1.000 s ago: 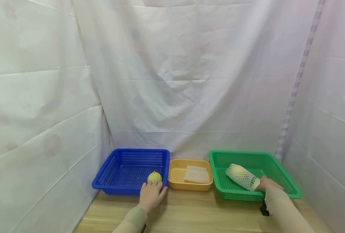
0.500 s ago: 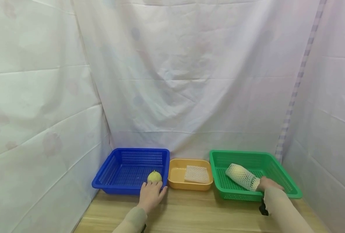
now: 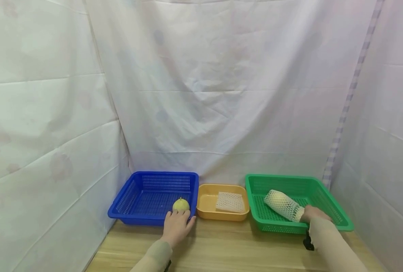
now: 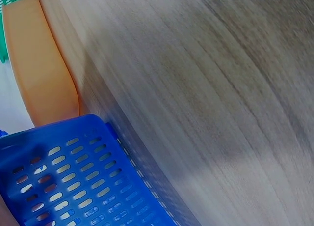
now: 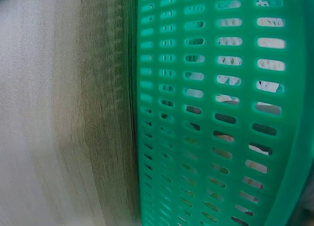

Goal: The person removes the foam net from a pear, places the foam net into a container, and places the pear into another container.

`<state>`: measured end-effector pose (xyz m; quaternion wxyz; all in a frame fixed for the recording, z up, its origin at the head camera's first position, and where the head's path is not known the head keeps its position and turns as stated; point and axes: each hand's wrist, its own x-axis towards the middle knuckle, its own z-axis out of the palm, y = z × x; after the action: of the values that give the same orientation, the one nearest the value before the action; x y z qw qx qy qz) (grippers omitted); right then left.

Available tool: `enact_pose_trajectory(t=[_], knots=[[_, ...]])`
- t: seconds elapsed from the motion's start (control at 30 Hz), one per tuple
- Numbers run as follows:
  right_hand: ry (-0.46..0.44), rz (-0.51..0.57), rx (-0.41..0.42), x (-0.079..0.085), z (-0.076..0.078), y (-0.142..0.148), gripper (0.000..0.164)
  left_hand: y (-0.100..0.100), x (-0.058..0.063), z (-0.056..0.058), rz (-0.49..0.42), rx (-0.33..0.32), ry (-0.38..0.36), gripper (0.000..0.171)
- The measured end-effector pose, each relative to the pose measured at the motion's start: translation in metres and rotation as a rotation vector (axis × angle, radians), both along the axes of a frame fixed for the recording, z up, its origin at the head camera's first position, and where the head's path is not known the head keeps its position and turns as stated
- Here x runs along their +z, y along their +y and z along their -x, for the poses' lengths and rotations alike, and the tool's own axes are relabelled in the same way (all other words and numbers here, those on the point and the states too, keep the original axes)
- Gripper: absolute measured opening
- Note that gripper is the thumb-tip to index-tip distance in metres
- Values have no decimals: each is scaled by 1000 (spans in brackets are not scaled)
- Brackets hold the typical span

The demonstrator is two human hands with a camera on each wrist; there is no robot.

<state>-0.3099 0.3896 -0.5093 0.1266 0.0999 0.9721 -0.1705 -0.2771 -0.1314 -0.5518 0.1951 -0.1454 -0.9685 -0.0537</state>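
A pale yellow-green round fruit with a short stem sits in the near right corner of the blue basket. My left hand reaches over the near rim with its fingers at the fruit's near side, the thumb spread apart to the right. In the green basket lies a white foam net sleeve with a pale round fruit inside its far end. My right hand comes over the near rim and holds the sleeve's near end; its fingertips are hidden.
Between the baskets stands a small yellow tray with a flat white foam net in it. All three stand on a wooden table. White curtains hang behind and at both sides.
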Motion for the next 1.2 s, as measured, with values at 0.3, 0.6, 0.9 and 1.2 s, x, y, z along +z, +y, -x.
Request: enact_pose_trajectory(t=[0.3,0.6,0.9,1.2], knots=[[40,6,50,0,-5,5,50,0,0,1,-7,-3,-6,30],[65,-58,57,5,-6,8,77,0,0,0,-1,2,-2,36],[101,-97,62,16,-12,7,71,0,-1,0,-3,-3,-1,35],[142,-71,88,25,-13,10,73,0,-1,0,-11,-2,20,33]])
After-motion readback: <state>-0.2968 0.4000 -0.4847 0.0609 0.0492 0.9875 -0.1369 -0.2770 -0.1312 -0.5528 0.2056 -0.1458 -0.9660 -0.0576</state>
